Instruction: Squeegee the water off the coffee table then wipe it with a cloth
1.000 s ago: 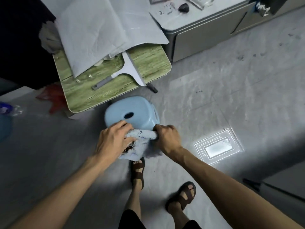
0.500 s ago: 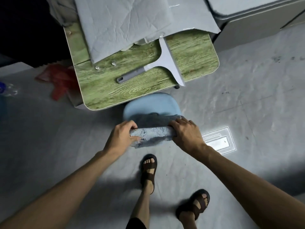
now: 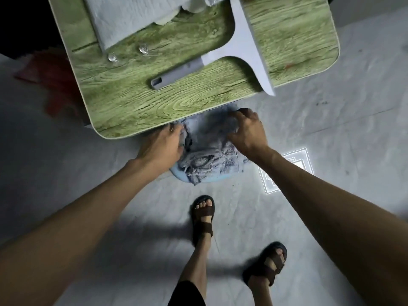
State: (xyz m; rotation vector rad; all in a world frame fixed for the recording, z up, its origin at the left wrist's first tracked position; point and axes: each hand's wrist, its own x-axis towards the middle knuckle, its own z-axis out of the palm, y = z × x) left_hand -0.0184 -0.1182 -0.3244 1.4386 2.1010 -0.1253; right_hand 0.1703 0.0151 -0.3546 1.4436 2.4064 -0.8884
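A crumpled blue-grey cloth (image 3: 207, 155) lies on a light blue stool (image 3: 180, 174) just in front of the green wood-grain coffee table (image 3: 136, 102). My left hand (image 3: 162, 146) grips the cloth's left side. My right hand (image 3: 247, 133) holds its right side with curled fingers. A grey squeegee (image 3: 231, 56) lies on the table top, its handle pointing to the lower left and its blade tip sticking out past the table's front edge. Two water drops (image 3: 128, 53) sit on the table to the left of the handle.
Grey-white paper sheets (image 3: 123, 21) cover the back of the table. Something red (image 3: 53, 85) lies on the floor left of the table. My sandalled feet (image 3: 204, 215) stand on the grey floor behind the stool. A bright patch of light (image 3: 287, 168) lies right of the stool.
I have moved closer, so the table and stool fill more of the view. The cloth, rolled tight between both hands before, now lies spread and crumpled on the stool.
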